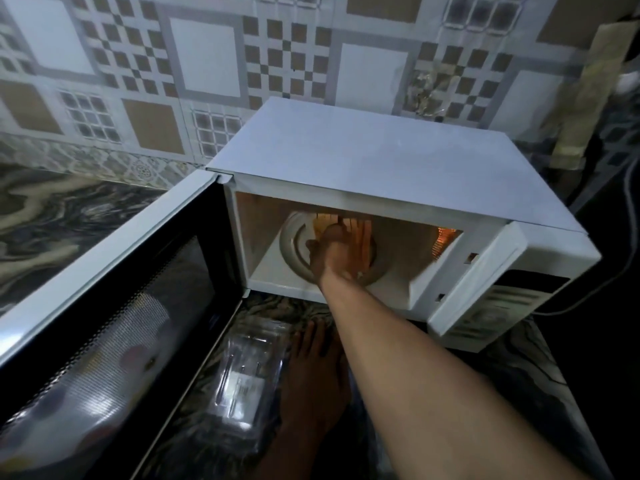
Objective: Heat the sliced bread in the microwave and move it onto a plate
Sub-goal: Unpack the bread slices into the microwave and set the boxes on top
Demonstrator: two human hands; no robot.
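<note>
The white microwave [363, 161] stands on the counter with its door [114, 289] swung wide open to the left and its inside lit orange. Sliced bread [364, 233] stands on the glass turntable [292, 244] inside. My right hand [332, 252] reaches into the cavity and wraps over the slices, thumb on the left side, hiding most of them. My left hand [317, 372] lies flat on the counter in front of the microwave, fingers apart, holding nothing. No plate is in sight.
A clear plastic container [242, 375] lies on the marbled counter [52, 220] just left of my left hand, under the open door's edge. The control panel [485, 306] is at the microwave's right. A cable [620, 268] runs behind it. Patterned tiles cover the wall.
</note>
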